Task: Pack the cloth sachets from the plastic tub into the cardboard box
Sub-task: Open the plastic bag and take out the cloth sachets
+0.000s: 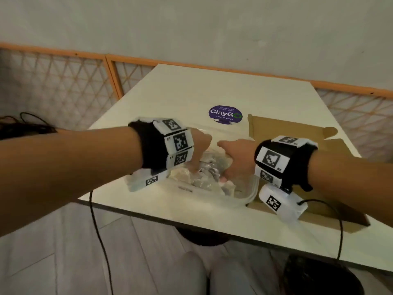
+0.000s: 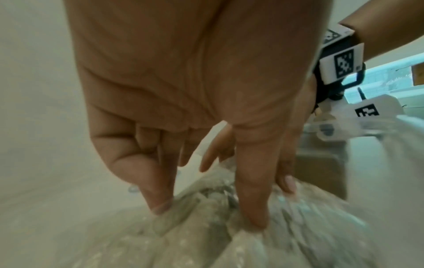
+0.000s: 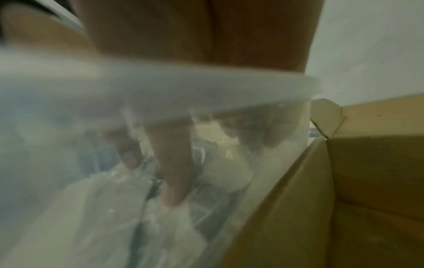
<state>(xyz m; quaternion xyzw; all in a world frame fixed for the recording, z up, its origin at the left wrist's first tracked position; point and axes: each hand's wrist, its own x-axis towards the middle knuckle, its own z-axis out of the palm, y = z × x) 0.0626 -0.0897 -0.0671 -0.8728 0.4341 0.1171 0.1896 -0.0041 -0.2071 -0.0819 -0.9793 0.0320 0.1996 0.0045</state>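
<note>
The wrist views are blurred, so single cloth sachets (image 1: 204,177) are hard to tell apart; they lie heaped in the clear plastic tub (image 1: 248,193) at the near edge of the counter (image 1: 191,96). Both hands reach down into the tub. The left hand (image 1: 198,149) presses thumb and fingertips (image 2: 160,204) into the heap, spread apart, gripping nothing clearly. The right hand (image 1: 236,158) is seen through the tub wall; whether its fingers (image 3: 174,181) pinch a sachet I cannot tell. Just right of the tub stands the open cardboard box (image 1: 282,130), its inside largely hidden. Farther back, a purple sticker (image 1: 225,114).
</note>
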